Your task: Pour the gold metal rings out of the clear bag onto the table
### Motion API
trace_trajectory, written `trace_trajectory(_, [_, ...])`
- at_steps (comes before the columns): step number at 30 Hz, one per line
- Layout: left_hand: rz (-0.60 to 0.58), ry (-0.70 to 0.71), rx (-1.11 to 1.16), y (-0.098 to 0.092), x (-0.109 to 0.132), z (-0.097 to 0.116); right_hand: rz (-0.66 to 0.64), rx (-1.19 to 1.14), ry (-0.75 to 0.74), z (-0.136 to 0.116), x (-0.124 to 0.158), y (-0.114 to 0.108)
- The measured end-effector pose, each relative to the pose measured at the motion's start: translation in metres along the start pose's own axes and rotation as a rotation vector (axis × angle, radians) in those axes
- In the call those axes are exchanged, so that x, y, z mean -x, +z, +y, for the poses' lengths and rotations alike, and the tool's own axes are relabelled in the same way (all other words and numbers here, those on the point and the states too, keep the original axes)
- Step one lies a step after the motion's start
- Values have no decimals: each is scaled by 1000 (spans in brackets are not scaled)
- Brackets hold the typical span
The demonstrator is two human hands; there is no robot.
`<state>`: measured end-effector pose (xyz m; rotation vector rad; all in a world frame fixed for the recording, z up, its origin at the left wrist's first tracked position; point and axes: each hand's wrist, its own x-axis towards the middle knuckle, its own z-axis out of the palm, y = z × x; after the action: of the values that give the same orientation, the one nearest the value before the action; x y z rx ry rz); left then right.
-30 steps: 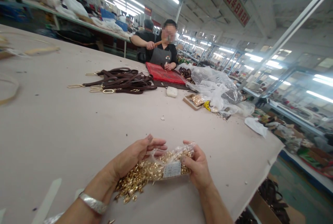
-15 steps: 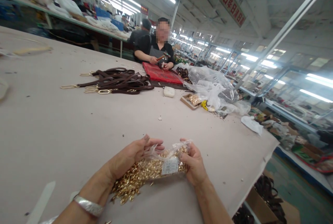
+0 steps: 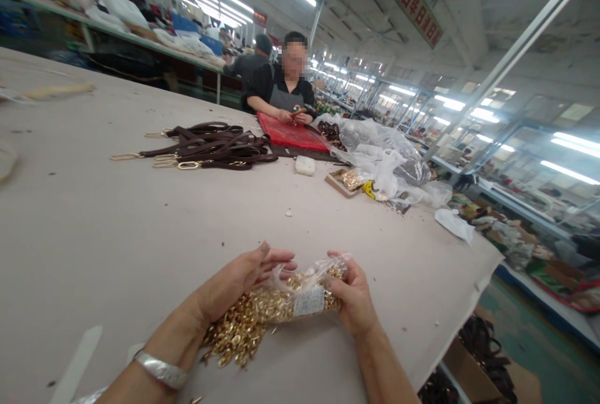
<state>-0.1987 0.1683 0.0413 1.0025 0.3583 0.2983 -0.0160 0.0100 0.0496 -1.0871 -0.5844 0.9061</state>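
Both hands grip a clear bag of gold fittings

The left hand and right hand close their fingers on the plastic bag, held just above the worktop; gold fittings spill beneath.

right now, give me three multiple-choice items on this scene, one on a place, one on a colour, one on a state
1. Where does the pile of dark brown straps lie?
A. far side of the table, left of the red mat
B. in a box on the floor
C. under the hands

2. What colour are the small fittings in the clear plastic bag?
A. silver
B. gold
C. black

3. How is the bag held?
A. lying untouched
B. by the left hand alone
C. between both hands, the right hand at its end

Answers: 1 A, the straps sit beside the mat on the table top; 2 B, they shine gold; 3 C, fingers of each hand grip the bag.
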Motion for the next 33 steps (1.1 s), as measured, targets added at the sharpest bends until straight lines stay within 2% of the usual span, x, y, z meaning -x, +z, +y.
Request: trace_trajectory(33, [-12, -35, 14, 0, 2, 4, 53, -68, -12, -4, -4, -1])
